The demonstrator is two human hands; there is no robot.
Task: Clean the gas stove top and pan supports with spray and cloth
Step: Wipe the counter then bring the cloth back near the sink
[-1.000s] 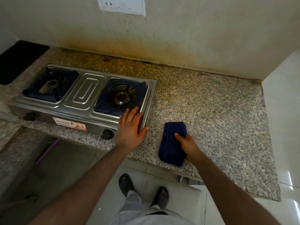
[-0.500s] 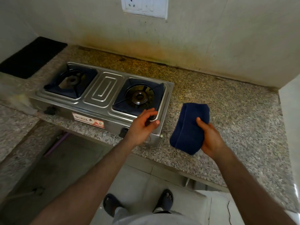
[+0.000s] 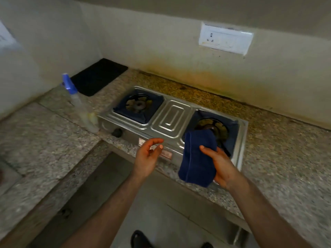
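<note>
Stove, a two-burner stainless-steel gas stove (image 3: 170,120), sits toward the back of the speckled granite bench (image 3: 279,158), its front near the bench's front edge, with dark pan supports over both burners. Starting at the left, a clear plastic spray bottle with a blue trigger head (image 3: 78,104) stands upright just beside the stove's left end, near where the bench turns a corner; behind it a flat black mat (image 3: 98,76) lies against the back wall. My left hand (image 3: 146,158) hovers in front of the stove's front panel, fingers loosely curled and holding nothing. Further right, my right hand (image 3: 222,167) grips a folded dark blue cloth (image 3: 197,156), thumb pressed on top, lifted above the stove's front right corner and partly covering my view of the right burner.

I judge the cleaning proper has not begun: the cloth is ready but no spray is in hand. The next move calls for my free left hand to reach left to the bottle and wet the stove top before I wipe.
</note>
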